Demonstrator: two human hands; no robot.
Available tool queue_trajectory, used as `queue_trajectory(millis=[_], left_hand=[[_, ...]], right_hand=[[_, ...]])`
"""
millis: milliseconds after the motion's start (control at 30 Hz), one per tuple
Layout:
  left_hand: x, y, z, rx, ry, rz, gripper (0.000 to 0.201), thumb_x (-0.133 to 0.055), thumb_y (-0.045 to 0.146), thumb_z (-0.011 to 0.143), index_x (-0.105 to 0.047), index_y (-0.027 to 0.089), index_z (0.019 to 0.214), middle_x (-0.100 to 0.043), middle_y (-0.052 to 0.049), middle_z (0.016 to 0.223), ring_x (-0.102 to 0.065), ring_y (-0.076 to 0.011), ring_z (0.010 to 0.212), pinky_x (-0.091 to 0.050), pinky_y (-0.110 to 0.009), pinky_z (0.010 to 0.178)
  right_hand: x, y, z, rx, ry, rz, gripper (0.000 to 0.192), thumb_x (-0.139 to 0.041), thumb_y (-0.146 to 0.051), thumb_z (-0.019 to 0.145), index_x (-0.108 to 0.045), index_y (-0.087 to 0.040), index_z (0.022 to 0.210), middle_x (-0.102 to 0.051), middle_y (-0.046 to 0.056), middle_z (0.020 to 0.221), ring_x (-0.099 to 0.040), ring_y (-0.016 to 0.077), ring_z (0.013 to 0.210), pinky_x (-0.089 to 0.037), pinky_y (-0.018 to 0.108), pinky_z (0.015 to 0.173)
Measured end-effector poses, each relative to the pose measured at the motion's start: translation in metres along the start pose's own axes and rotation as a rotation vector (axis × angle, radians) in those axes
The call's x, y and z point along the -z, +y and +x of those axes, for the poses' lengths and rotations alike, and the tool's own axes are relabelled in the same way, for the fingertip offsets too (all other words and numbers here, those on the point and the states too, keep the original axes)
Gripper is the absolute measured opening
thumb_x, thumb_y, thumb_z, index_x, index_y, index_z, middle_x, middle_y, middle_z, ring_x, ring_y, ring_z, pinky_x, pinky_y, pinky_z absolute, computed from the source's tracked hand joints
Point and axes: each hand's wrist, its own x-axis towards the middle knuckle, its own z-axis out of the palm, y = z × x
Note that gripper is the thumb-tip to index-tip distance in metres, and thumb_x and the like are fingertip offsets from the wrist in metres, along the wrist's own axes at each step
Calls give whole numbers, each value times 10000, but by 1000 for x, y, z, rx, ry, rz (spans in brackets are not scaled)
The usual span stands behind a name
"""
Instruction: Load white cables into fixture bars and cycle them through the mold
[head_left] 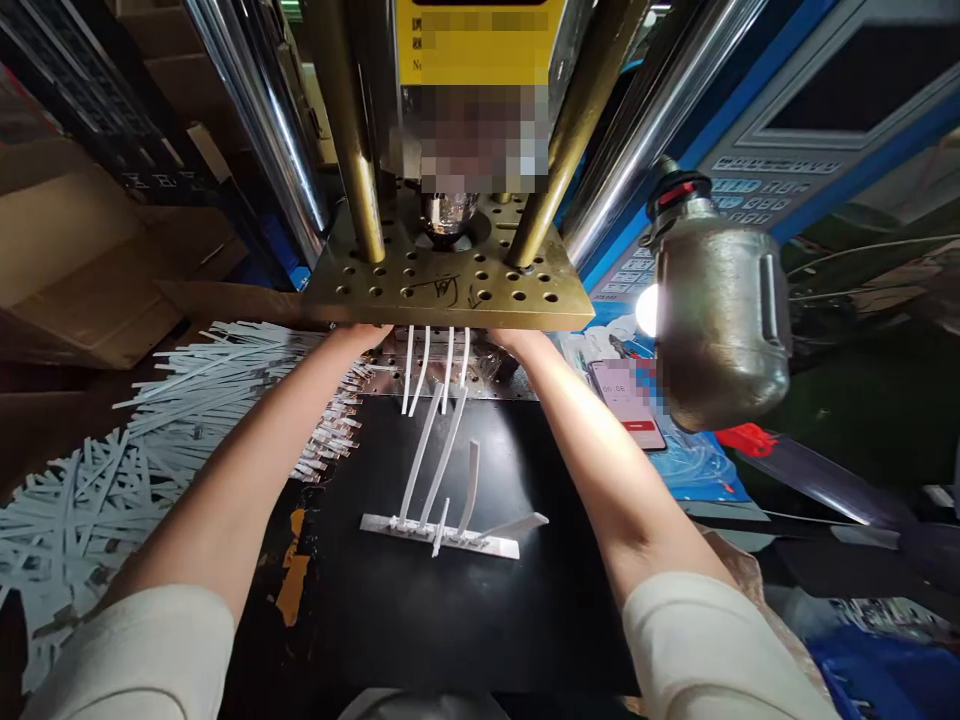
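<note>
Both my forearms reach forward under a brass perforated press plate (450, 285). My left hand (358, 338) and my right hand (517, 340) are mostly hidden beneath the plate's front edge, so their fingers are out of sight. Between them several white plastic strips (435, 365) hang out of the metal mould below the plate. On the black work surface (390, 600) nearer me lies a white plastic runner (442, 535) with several curved strips standing up from it.
A big pile of loose white strips (150, 430) covers the left side. Chrome columns (255, 110) and brass posts (349, 130) rise from the plate. A metal canister (720, 310), a phone (628, 400) and a blue control panel (787, 150) stand to the right. Cardboard boxes (82, 260) sit at left.
</note>
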Motion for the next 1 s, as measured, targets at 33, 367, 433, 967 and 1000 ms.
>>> queue_trajectory(millis=[33, 367, 433, 967, 1000], left_hand=[[-1, -1, 2, 17, 6, -8, 560, -502, 274, 924, -447, 262, 1481, -607, -65, 1402, -418, -265, 1431, -244, -483, 1254], [-6, 5, -35, 65, -22, -27, 559, -394, 136, 930, -511, 314, 1448, -601, 19, 1415, -457, -196, 1409, -270, -419, 1251], [-5, 7, -41, 65, -30, -30, 600, -362, 78, 913, -527, 317, 1437, -619, 12, 1393, -496, -195, 1376, -294, -422, 1239], [25, 90, -137, 61, 45, -96, 555, -295, 78, 971, -392, 149, 1512, -518, -136, 1475, -519, -202, 1348, -424, -350, 1149], [23, 95, -177, -3, 71, -145, 506, -318, 157, 1008, -396, 143, 1508, -539, -141, 1448, -544, -200, 1317, -466, -330, 1105]], right_hand=[[-2, 0, 1, -6, 3, 2, 387, -331, -215, 996, -501, -163, 1340, -550, 144, 1422, -438, 218, 1322, -300, 499, 1181], [3, -30, -29, 82, -38, -43, 369, -371, -219, 994, -578, -113, 1280, -565, 185, 1385, -388, 342, 1387, -256, 604, 1180], [3, -39, -38, 105, -77, -49, 344, -376, -208, 989, -637, -119, 1195, -623, 193, 1295, -466, 367, 1315, -300, 609, 1147], [49, -69, -161, 153, -100, -123, 379, -418, -196, 952, -623, -120, 1261, -552, 230, 1366, -529, 348, 1277, -470, 526, 1029], [58, -60, -200, 184, -81, -60, 330, -446, -269, 979, -657, -142, 1198, -557, 220, 1358, -544, 343, 1265, -484, 522, 1027]])
